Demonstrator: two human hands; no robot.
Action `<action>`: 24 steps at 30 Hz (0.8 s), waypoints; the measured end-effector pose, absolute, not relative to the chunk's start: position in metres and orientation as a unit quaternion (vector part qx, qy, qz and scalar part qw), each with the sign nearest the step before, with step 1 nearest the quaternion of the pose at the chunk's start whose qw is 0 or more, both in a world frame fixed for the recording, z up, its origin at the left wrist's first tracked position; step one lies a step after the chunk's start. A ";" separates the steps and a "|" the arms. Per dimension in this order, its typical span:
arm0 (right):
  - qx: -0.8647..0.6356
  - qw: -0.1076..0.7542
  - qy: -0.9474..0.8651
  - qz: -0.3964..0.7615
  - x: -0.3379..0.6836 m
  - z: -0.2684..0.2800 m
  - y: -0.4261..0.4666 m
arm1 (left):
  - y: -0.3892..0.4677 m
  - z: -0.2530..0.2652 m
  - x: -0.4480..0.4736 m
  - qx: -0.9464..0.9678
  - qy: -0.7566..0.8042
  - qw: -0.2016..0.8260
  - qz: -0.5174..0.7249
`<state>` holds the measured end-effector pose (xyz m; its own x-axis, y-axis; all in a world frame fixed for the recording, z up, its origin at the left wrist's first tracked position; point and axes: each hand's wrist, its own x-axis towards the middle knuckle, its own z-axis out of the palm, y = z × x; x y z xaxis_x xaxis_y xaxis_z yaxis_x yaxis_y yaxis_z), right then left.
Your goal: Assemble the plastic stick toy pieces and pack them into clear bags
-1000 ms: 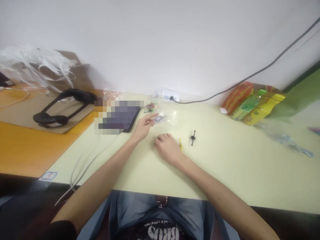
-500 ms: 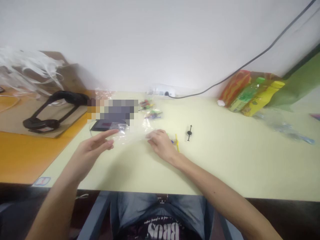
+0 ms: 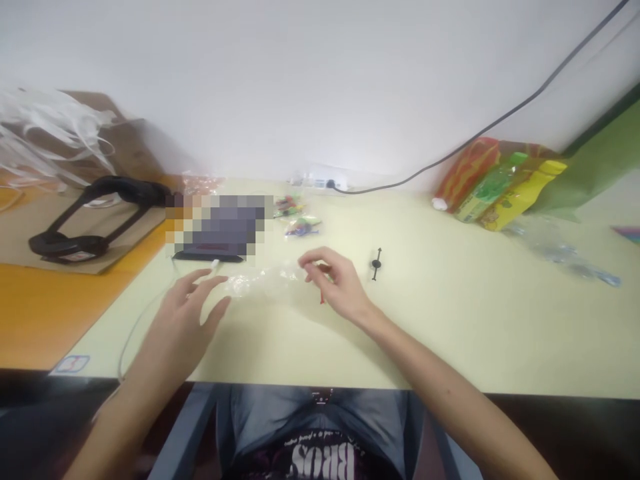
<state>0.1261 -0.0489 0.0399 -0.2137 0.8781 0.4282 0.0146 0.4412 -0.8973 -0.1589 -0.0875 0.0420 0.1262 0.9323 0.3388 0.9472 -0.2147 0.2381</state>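
Against a plain white wall (image 3: 280,87) stands a pale yellow-green tabletop (image 3: 475,320). Flat on it, between the two hands, lies a crumpled clear plastic bag (image 3: 265,281), faint and partly blurred. Its left end is at the fingertips of the left hand (image 3: 183,320), which is spread loose, thumb apart from forefinger. Its right end reaches the curled fingers of the right hand (image 3: 343,283); whether they pinch the film, I cannot tell. A small red piece (image 3: 323,299) shows just below that hand, mostly hidden. Beyond its knuckles lies a black arrow-shaped spinner (image 3: 377,265), well apart from the bag.
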 end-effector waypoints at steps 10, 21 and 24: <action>-0.293 0.509 -0.787 0.189 0.117 0.009 -0.066 | -0.063 0.003 -0.088 -0.831 -0.540 0.026 -0.135; -0.296 0.486 -0.809 0.150 0.122 0.011 -0.065 | -0.083 -0.007 -0.099 -0.835 -0.543 0.018 -0.083; -0.282 0.422 -0.856 0.098 0.120 0.011 -0.067 | -0.097 -0.001 -0.104 -0.839 -0.530 0.020 -0.118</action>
<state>0.1203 -0.0670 0.0107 -0.4854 0.5655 0.6668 0.3995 0.8218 -0.4061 -0.1036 -0.0965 -0.0006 0.4100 0.8851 0.2202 0.8946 -0.4372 0.0919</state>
